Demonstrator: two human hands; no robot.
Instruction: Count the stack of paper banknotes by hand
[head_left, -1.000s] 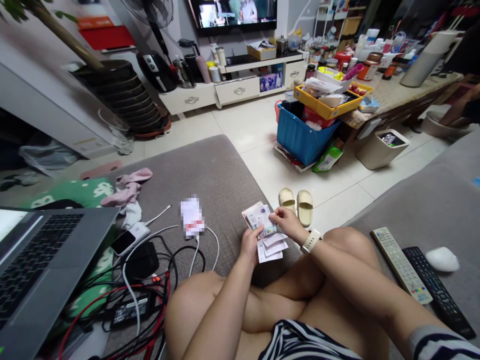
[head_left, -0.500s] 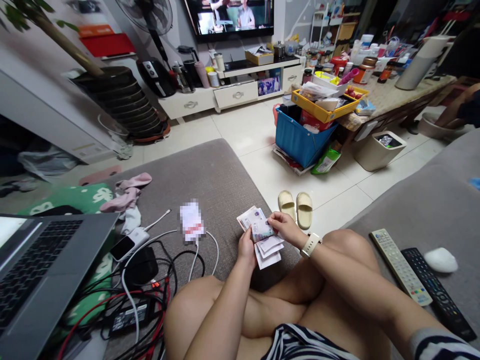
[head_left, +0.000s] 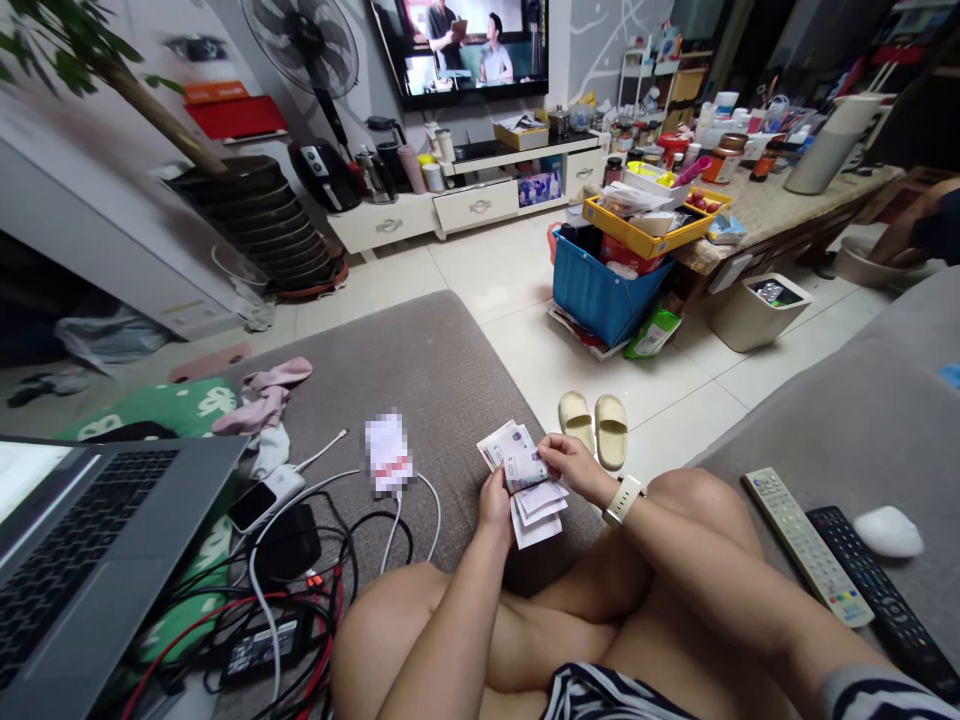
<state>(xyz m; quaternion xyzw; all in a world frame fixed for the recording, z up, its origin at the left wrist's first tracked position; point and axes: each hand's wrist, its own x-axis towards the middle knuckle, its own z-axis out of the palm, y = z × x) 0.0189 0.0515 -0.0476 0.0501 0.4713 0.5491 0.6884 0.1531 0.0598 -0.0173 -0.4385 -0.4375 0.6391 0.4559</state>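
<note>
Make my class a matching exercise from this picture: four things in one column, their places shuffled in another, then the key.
1. Banknotes
2. Watch
3. Slippers
4. Pale remote

A. On the tiled floor
B. Beside a black remote
C. Between left hand and right hand
D. Worn on the right arm

Pairs: 1-C, 2-D, 3-A, 4-B

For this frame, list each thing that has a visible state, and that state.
Banknotes, loosely spread, in both hands
Left hand, closed on the banknotes
Right hand, pinching the banknotes' edge
Laptop, open, screen lit
Television, on
Slippers, soles down, side by side
Remotes, lying side by side
Cables, tangled
Bin, open, something inside
Fan, upright; running or not, unclear
</note>
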